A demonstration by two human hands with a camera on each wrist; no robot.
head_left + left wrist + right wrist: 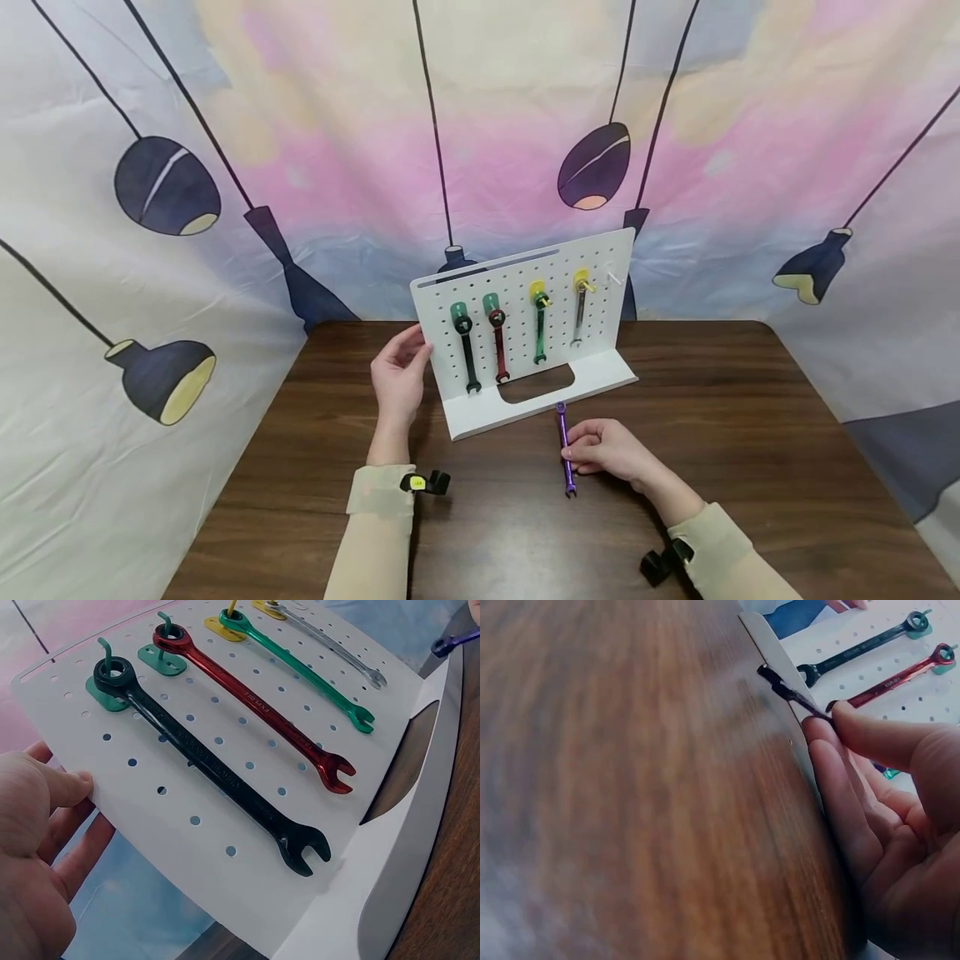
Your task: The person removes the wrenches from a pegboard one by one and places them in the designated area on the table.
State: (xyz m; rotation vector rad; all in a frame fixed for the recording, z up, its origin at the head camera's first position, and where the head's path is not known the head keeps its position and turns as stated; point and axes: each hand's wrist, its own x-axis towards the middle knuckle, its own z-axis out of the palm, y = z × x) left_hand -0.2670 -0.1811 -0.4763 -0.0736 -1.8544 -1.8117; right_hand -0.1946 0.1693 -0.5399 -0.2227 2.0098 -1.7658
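Note:
A purple combination wrench [566, 467] is pinched between the thumb and fingers of my right hand [609, 452], ring end toward the board, over the table in front of it. My left hand [397, 375] grips the left edge of a white pegboard stand [517, 287], thumb on its front face, fingers behind, as the left wrist view shows. On the board hang a black wrench [202, 765], a red wrench [259, 705], a green wrench [307, 671] and a silver wrench [337, 649], each by its ring end on a hook. At the upper right sits a bare white hook [613, 275].
The stand's white base [472, 419] rests on a dark wood table [495, 517], with an oval cutout in it. Behind the table hangs a backdrop cloth [495, 125] printed with lamps. Each wrist wears a strap with a small black camera [437, 482].

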